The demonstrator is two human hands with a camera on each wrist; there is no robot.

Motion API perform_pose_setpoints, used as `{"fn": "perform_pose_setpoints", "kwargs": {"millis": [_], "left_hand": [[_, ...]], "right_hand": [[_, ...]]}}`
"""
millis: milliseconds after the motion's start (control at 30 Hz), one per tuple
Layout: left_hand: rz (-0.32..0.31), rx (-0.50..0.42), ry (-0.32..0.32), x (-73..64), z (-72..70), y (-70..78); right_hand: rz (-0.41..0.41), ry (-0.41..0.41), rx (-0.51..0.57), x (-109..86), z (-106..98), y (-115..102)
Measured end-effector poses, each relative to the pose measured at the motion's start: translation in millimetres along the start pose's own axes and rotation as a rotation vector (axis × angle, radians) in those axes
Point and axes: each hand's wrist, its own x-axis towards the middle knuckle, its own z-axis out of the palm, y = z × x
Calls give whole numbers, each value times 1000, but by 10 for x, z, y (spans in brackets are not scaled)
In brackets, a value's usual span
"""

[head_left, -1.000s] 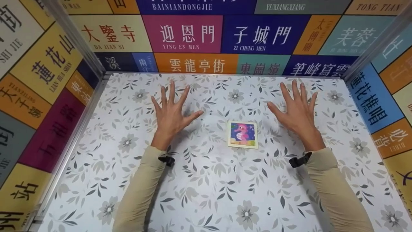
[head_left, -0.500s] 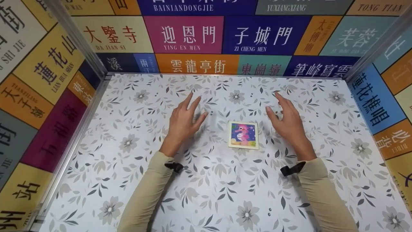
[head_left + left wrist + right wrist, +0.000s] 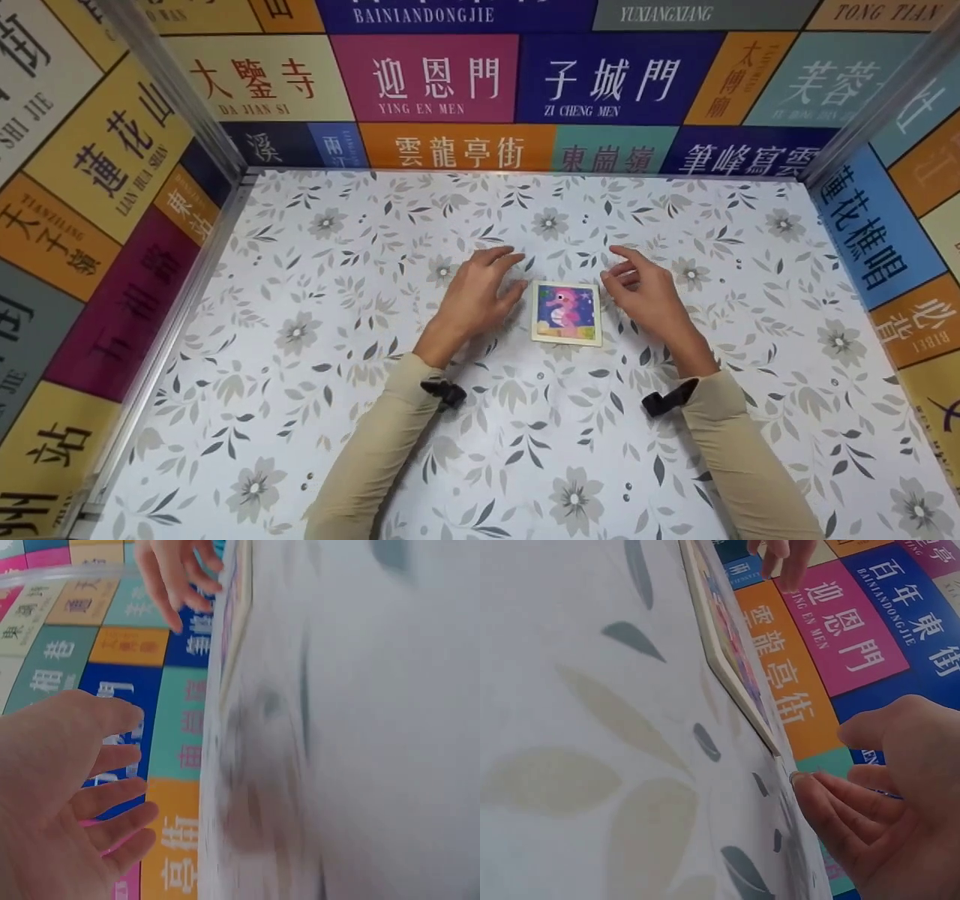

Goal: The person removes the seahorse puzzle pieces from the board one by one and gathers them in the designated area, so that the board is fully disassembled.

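Note:
A square picture puzzle board (image 3: 566, 313) with a pale frame lies flat on the table, showing a pink seahorse over a purple-blue ground. Just left of it hovers my left hand (image 3: 480, 292), fingers loosely bent, holding nothing. On the other side my right hand (image 3: 643, 291) is close to the board's right edge, its fingers relaxed and bare. In the right wrist view the board's thin edge (image 3: 739, 690) shows between that hand and the table cloth. The left wrist view has the left hand (image 3: 75, 787) with its fingers apart from the board.
White cloth with grey flowers and leaves covers the table (image 3: 480, 450). Panels with coloured blocks of lettering (image 3: 435, 79) stand at the back and both sides. A metal rail (image 3: 172, 322) runs along the left edge. Each wrist bears a black strap device (image 3: 444, 394).
Both hands have come down and inward from a wide, spread-fingered pose toward the board. Their fingers are now more bent. The board has stayed in place.

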Motion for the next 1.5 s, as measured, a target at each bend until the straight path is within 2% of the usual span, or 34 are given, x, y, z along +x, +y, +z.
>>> {"fn": "perform_pose_setpoints", "kwargs": {"millis": [200,400,500,733,933,1167,1500], "left_hand": [[42,-109,-114,163,188,211],[29,-124,-194,276,377,324],[24,-118,-212,307,434,361],[22,-175,-233,353,521,381],[17,-181,-235,345,553,366],[65,-147,-194,337,574,361],[89,-77,-152,328,577,374]], "right_hand": [[13,-44,13,18,62,10],[41,-68,59,8,62,13],[61,-96,78,4,58,10],[61,-109,75,2,72,16],[66,-120,98,-12,103,37],[67,-151,106,-31,111,60],[34,-182,88,-44,112,47]]}}
